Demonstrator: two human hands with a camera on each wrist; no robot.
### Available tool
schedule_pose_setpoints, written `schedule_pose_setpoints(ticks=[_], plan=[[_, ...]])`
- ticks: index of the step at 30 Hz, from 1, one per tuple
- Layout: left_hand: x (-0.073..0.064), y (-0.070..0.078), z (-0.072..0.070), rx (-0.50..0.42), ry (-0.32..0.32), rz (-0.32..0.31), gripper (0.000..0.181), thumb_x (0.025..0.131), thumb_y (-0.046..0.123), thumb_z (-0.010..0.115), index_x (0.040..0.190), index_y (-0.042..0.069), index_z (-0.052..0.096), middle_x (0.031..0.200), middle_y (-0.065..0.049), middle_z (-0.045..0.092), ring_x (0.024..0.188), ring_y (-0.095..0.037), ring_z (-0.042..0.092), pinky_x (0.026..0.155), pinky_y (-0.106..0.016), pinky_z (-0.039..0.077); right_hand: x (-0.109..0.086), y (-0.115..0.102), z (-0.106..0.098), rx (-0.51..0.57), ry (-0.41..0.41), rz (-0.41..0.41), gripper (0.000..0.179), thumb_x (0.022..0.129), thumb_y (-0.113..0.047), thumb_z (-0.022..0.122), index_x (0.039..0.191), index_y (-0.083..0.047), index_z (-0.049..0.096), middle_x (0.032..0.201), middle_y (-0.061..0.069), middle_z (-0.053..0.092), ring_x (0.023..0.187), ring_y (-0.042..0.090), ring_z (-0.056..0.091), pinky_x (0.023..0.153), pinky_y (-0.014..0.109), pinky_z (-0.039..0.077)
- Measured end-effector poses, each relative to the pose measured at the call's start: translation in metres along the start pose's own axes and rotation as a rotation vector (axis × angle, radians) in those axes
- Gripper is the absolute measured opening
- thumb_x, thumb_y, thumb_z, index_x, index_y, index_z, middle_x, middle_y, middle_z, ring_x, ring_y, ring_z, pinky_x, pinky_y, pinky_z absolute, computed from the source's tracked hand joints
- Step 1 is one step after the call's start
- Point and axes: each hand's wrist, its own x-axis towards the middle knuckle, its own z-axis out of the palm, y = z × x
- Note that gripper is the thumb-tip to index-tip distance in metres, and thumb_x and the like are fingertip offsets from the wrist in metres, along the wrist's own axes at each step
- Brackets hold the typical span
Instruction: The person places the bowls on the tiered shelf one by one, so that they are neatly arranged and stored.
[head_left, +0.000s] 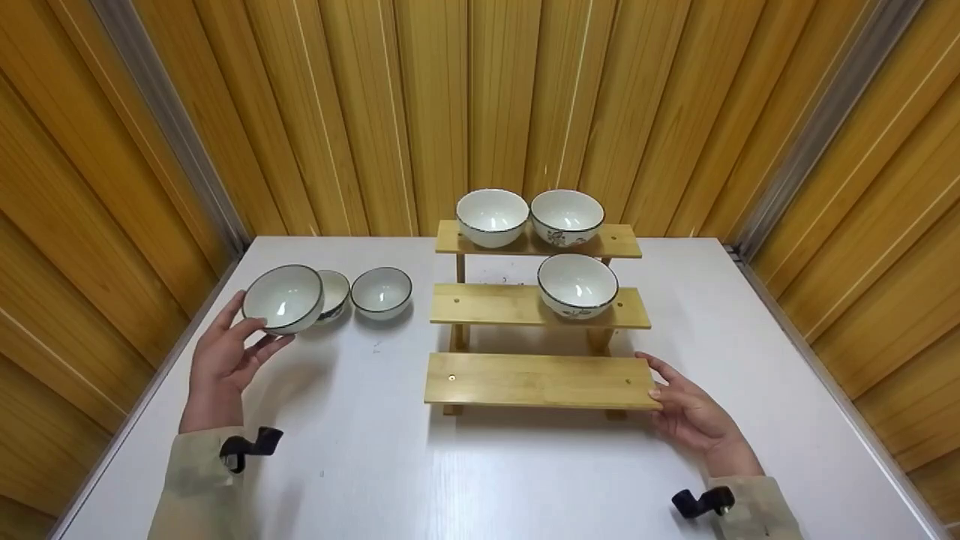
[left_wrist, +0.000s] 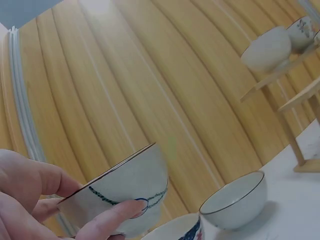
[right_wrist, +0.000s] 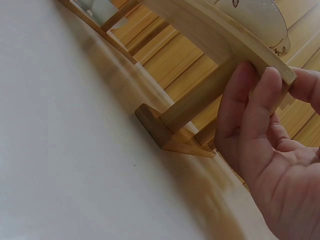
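Note:
My left hand grips a white dark-rimmed bowl by its side, thumb at the rim; in the left wrist view a green garland pattern shows on this bowl, held tilted above the table. Behind it, partly hidden, is a second bowl, and a third bowl stands just to the right. With thumb and fingers my right hand pinches the right end of the lowest shelf of a three-tier wooden stand. In the right wrist view the fingers wrap under the shelf board.
Two bowls sit side by side on the top shelf, a plain-looking bowl and a flower-patterned bowl. Another bowl stands on the right of the middle shelf. The white table meets wood-look panels at the back and sides.

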Motion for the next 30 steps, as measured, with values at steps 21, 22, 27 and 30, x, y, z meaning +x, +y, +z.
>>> schedule_pose_setpoints(ticks=[21,22,27,30], plan=[[-0.013,-0.033,0.134,0.296,-0.468,0.003,0.075,0.097,-0.006,0.050,0.163,0.022,0.029,0.168,-0.020,0.011,0.124,-0.042,0.053,0.083,-0.038,0.067,0.002,0.000,-0.001,-0.017,-0.009,-0.008,0.065,0.105,0.009,0.023,0.155,-0.028,0.039,0.140,0.002,0.053,0.108,0.016,0.067,0.082,0.019,0.061],[-0.011,-0.035,0.140,0.292,-0.485,-0.008,0.074,0.098,-0.006,0.049,0.163,0.022,0.030,0.168,-0.019,0.012,0.122,-0.041,0.054,0.082,-0.037,0.067,0.002,0.001,-0.001,-0.018,-0.011,-0.008,0.065,0.105,0.009,0.023,0.155,-0.028,0.039,0.140,0.002,0.053,0.107,0.016,0.067,0.082,0.020,0.062],[-0.002,-0.046,0.171,0.279,-0.557,-0.063,0.073,0.098,-0.007,0.047,0.163,0.021,0.029,0.166,-0.019,0.015,0.122,-0.041,0.053,0.077,-0.035,0.067,0.002,0.001,-0.003,-0.009,-0.041,-0.009,0.065,0.105,0.009,0.021,0.156,-0.027,0.037,0.139,0.002,0.054,0.108,0.016,0.068,0.083,0.020,0.062],[0.004,-0.052,0.189,0.300,-0.565,-0.086,0.072,0.098,-0.007,0.047,0.162,0.021,0.031,0.161,-0.022,0.022,0.126,-0.045,0.052,0.077,-0.035,0.067,0.001,0.001,-0.003,-0.006,-0.048,-0.009,0.066,0.105,0.010,0.020,0.157,-0.027,0.037,0.140,0.002,0.053,0.108,0.016,0.068,0.084,0.020,0.062]])
